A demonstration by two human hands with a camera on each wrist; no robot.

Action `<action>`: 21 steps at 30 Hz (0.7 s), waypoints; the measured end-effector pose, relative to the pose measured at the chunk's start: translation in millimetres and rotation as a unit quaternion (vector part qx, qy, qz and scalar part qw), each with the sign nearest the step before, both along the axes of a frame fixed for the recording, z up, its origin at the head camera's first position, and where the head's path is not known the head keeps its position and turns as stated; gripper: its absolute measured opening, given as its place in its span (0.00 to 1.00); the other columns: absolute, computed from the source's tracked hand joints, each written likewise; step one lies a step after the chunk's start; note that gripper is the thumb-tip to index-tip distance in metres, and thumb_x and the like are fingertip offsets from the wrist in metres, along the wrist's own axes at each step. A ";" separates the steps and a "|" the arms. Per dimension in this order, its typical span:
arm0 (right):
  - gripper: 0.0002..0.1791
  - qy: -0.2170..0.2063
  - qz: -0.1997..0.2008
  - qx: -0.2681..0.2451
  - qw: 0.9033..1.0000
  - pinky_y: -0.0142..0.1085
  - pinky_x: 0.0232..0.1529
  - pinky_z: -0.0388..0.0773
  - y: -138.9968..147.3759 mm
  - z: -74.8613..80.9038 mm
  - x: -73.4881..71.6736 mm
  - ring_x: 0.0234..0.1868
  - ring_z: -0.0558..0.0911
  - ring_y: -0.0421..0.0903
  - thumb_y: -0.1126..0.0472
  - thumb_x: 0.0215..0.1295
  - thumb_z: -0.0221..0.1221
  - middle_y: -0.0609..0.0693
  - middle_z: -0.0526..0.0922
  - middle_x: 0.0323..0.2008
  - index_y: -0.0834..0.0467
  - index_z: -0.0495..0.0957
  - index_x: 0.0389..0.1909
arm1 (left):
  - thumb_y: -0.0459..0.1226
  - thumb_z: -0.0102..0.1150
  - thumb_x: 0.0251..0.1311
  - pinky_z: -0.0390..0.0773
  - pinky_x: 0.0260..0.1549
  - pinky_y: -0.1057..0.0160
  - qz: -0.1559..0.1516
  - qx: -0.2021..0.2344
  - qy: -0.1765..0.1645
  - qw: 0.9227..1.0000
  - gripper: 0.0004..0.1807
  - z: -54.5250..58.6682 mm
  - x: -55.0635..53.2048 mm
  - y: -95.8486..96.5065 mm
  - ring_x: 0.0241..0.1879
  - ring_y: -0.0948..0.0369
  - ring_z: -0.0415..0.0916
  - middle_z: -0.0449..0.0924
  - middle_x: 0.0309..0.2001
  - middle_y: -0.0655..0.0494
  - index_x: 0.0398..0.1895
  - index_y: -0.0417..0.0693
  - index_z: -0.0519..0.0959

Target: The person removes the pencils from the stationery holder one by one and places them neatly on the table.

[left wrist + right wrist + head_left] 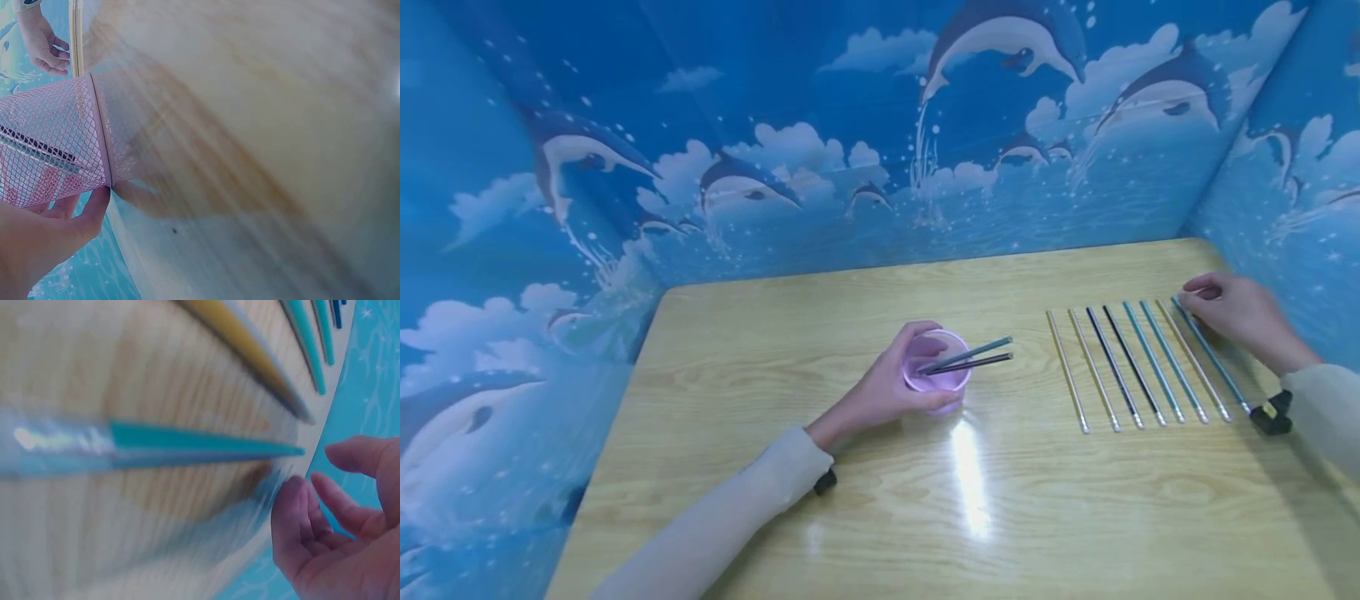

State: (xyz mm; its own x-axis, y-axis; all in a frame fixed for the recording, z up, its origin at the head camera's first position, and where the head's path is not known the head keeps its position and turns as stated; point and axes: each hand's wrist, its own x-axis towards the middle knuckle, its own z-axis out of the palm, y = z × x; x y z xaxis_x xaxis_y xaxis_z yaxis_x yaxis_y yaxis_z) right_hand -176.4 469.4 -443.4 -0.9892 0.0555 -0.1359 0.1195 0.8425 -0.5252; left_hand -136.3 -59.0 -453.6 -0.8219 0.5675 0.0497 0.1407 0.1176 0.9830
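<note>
My left hand (883, 385) grips a pink mesh pencil cup (53, 134), thumb and fingers around its sides. A teal pencil (981, 349) and a dark pencil (981, 362) lean in the cup, their ends sticking out to the right. At the right, my right hand (1247, 321) hovers by the far tip of the rightmost teal pencil (1213, 357). In the right wrist view, that hand's thumb (353, 455) stands apart from its bent fingers, with nothing held. The teal pencil lies on the table, its tip just short of the fingers.
Several more pencils lie side by side left of the teal one, including a black pencil (1135, 367) and a gold pencil (1066, 371). They rest on a wood-grain table (760, 358). Dolphin-printed blue walls (820, 167) rise behind it and at both sides.
</note>
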 end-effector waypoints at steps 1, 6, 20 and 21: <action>0.33 0.002 -0.006 -0.006 1.000 0.69 0.51 0.76 -2.3 0.9 2.6 0.57 0.76 0.78 0.46 0.87 0.50 0.81 0.75 0.60 0.76 0.70 0.67 | 0.31 0.85 0.53 0.79 0.65 0.51 0.000 -0.001 0.001 1.000 0.51 0.2 -0.1 -0.2 0.71 0.46 0.74 0.76 0.69 0.42 0.78 0.55 0.65; 0.37 0.010 -0.042 -0.068 0.997 0.42 0.41 0.82 -17.5 9.5 17.2 0.49 0.85 0.55 0.45 0.86 0.50 0.77 0.72 0.61 0.74 0.65 0.74 | 0.31 0.85 0.53 0.80 0.65 0.52 0.000 -0.001 0.000 1.000 0.51 -0.3 -1.1 -0.2 0.70 0.47 0.74 0.76 0.68 0.43 0.78 0.55 0.65; 0.08 0.107 -0.056 -0.405 0.906 0.24 0.39 0.84 -110.2 32.1 78.2 0.41 0.87 0.35 0.64 0.83 0.60 0.39 0.89 0.42 0.54 0.84 0.55 | 0.34 0.84 0.57 0.78 0.67 0.53 -0.004 -0.011 0.002 1.000 0.50 -1.2 -1.2 -1.1 0.72 0.49 0.74 0.77 0.70 0.46 0.79 0.58 0.64; 0.08 0.109 -0.051 -0.412 0.903 0.25 0.39 0.84 -117.9 33.4 81.8 0.41 0.87 0.36 0.64 0.83 0.61 0.40 0.89 0.42 0.55 0.84 0.55 | 0.34 0.85 0.57 0.78 0.67 0.53 -0.005 -0.013 0.004 1.000 0.50 -1.2 -1.5 -1.5 0.72 0.50 0.74 0.77 0.70 0.46 0.79 0.58 0.64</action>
State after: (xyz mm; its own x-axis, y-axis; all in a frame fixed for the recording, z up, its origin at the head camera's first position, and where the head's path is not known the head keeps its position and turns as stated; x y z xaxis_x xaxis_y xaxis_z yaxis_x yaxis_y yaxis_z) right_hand -94.6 351.5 -410.0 -0.9928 0.1174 0.0252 -0.0080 0.1452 -0.9894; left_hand -137.7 -60.5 -454.8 -0.8162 0.5763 0.0408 0.1490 0.1417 0.9786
